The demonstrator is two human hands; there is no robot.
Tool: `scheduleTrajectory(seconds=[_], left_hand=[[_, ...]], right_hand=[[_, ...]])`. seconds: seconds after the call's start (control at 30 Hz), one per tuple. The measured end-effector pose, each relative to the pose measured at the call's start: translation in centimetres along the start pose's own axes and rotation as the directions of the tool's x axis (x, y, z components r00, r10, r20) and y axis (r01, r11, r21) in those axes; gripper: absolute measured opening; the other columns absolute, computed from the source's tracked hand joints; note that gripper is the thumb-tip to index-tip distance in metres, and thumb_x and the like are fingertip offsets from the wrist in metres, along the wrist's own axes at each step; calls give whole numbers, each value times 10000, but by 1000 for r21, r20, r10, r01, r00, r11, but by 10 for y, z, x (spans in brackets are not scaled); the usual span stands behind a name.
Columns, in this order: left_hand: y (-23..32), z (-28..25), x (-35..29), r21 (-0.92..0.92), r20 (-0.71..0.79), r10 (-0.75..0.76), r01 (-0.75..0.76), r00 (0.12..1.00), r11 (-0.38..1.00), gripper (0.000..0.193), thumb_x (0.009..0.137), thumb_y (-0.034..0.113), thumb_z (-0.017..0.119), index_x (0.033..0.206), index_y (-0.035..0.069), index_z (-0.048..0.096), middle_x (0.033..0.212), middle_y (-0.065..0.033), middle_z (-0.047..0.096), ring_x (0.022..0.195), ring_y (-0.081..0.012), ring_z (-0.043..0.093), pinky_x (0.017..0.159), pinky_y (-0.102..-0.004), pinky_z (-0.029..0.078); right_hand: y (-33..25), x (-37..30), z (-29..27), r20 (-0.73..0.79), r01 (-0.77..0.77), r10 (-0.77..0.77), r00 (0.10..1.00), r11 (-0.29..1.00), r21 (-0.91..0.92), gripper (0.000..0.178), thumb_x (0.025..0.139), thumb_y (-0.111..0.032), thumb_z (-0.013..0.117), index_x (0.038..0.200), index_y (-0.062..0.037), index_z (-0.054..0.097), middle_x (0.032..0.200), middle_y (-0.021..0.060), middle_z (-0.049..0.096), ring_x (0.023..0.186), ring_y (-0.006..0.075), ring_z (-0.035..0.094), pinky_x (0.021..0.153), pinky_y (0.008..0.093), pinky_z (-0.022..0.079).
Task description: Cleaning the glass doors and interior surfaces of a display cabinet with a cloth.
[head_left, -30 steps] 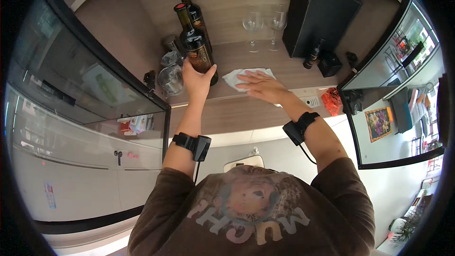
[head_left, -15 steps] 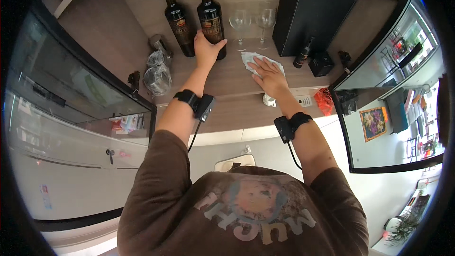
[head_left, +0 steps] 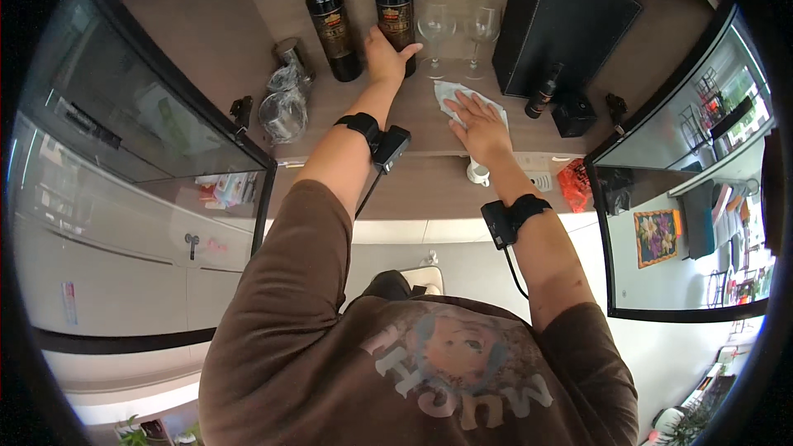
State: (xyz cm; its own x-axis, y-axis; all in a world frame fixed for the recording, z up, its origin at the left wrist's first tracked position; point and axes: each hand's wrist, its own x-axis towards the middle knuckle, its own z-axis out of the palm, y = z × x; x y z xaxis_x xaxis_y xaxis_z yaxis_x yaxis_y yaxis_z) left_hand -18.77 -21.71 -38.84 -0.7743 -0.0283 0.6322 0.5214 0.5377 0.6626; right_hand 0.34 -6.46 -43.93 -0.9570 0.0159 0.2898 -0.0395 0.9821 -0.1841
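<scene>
The tall dark glass bottle (head_left: 395,10) stands on the brown wood-grain shelf (head_left: 421,125), its lower body held between the thumb and fingers of the left hand (head_left: 386,58); the right hand (head_left: 484,129) lies, fingers spread, on a thin white cloth (head_left: 446,101).

Free shelf (head_left: 420,120) betw. L forearm (head_left: 340,155) & cloth (head_left: 447,92); stemware (head_left: 436,26), blk case (head_left: 570,21) block R rear.

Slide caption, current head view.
Left hand touches a tall dark glass bottle; right hand lies flat on a white wipe atop a brown wood-grain shelf.
</scene>
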Motion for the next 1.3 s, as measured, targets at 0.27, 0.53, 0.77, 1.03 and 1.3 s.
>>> scheduleTrajectory(seconds=[0.27,0.53,0.77,1.03,1.3], left_hand=[[2,-62,-12,117,-393,-82,139,916,983,689,702,246,858,1212,-32,486,1197,-209,497,1167,-400,482,1001,-470,408],[-73,-72,38,9,32,-385,385,923,923,853,606,348,919,1205,-125,540,1147,-271,637,1109,-388,613,939,-429,504],[-72,-80,27,93,70,-312,305,947,948,737,593,309,905,1134,-70,579,1080,-249,670,1027,-388,658,897,-427,527],[-45,-145,-33,-31,69,-149,151,986,988,609,594,240,869,1090,15,596,1041,-197,667,1018,-388,635,871,-462,504],[-9,-174,-78,73,121,-232,225,965,972,671,628,330,846,1156,40,553,1140,-165,619,1054,-378,610,864,-468,498]], right_hand=[[7,-3,0,53,-26,27,998,999,-27,498,1014,-401,429,1493,-271,393,1593,7,316,1480,246,251,1208,420,198],[1,3,4,125,-26,36,991,997,-79,551,1028,-421,372,1530,-196,325,1619,18,254,1496,236,206,1217,413,165],[-15,-3,8,133,-213,225,965,972,-102,646,1012,-434,357,1544,-78,267,1633,106,188,1509,305,143,1225,420,132],[-53,7,24,166,-175,208,964,966,-192,702,1005,-435,366,1534,8,239,1623,187,170,1503,363,141,1216,437,145],[-100,48,58,132,72,-66,989,996,-43,650,1005,-345,411,1524,15,256,1609,188,213,1492,350,193,1217,416,159]])
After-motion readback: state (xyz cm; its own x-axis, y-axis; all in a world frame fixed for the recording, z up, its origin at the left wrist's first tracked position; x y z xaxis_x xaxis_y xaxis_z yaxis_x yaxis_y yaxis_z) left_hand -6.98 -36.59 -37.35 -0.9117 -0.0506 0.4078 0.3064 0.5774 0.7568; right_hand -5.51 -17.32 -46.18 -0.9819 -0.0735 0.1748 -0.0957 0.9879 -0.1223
